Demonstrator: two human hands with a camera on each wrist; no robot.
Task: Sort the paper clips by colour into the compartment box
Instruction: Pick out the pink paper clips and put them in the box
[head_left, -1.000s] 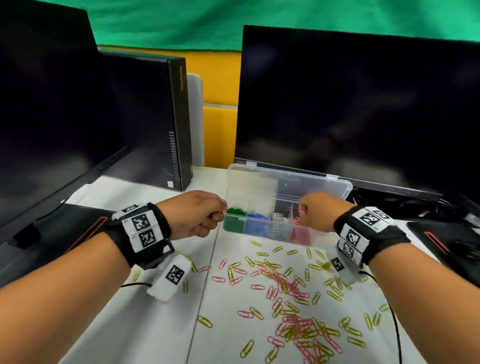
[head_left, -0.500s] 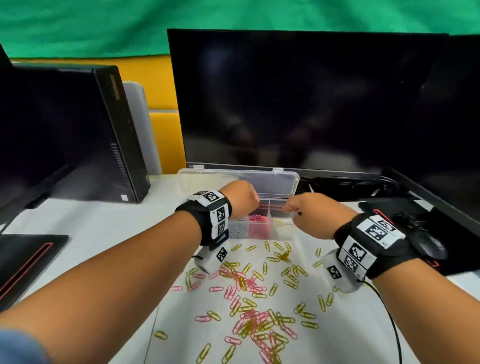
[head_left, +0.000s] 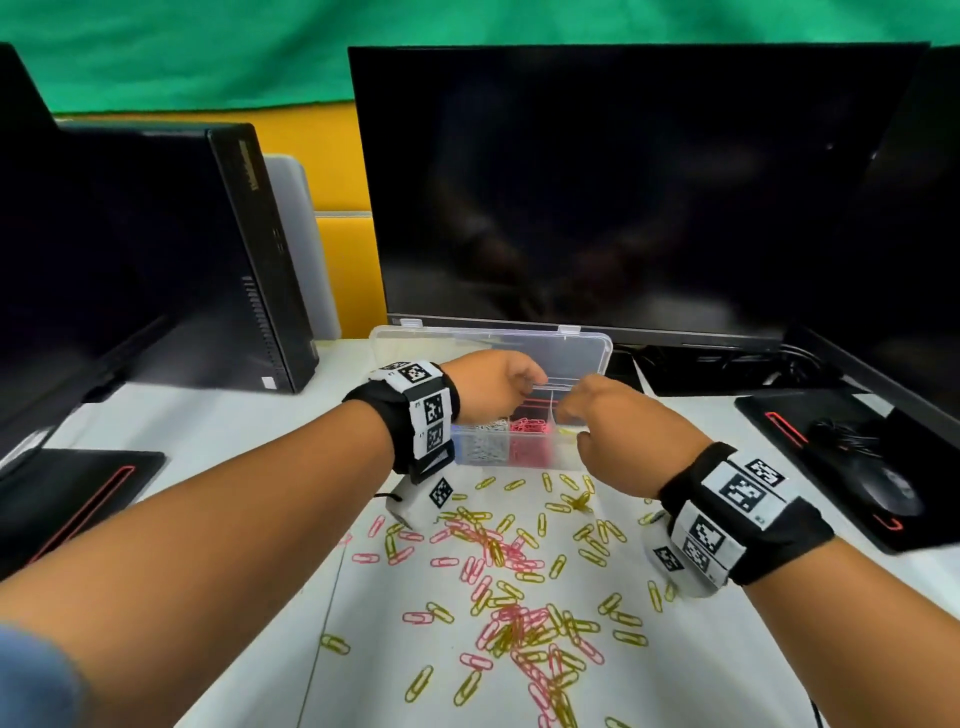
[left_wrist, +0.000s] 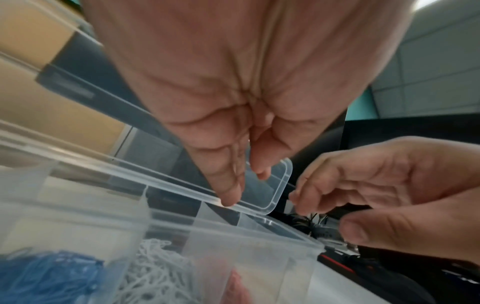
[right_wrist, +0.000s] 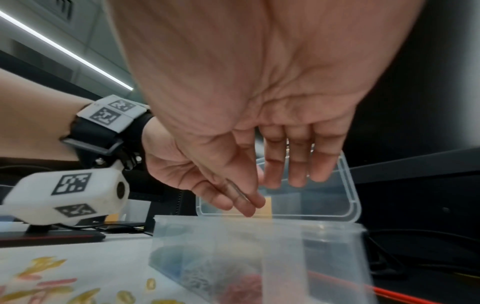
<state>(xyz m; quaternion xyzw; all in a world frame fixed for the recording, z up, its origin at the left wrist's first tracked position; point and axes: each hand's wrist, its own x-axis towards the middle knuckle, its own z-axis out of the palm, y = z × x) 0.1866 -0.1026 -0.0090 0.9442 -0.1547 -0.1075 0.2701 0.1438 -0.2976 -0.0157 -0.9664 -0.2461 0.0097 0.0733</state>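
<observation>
Compartment box (head_left: 519, 452), lid open, at table's (head_left: 249, 415) far edge beyond scattered pink and yellow clips (head_left: 514, 587); both hands above it, left hand (head_left: 493, 387) fingers loosely extended, right hand (head_left: 615, 421) relaxed, seemingly empty; release only directly over matching colour cell, low.

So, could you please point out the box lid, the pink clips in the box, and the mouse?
box lid (head_left: 582, 353): head view, on its clear panel right of the hands.
pink clips (head_left: 530, 427): head view, on the heap in its compartment.
mouse (head_left: 889, 491): head view, on its black top.
</observation>
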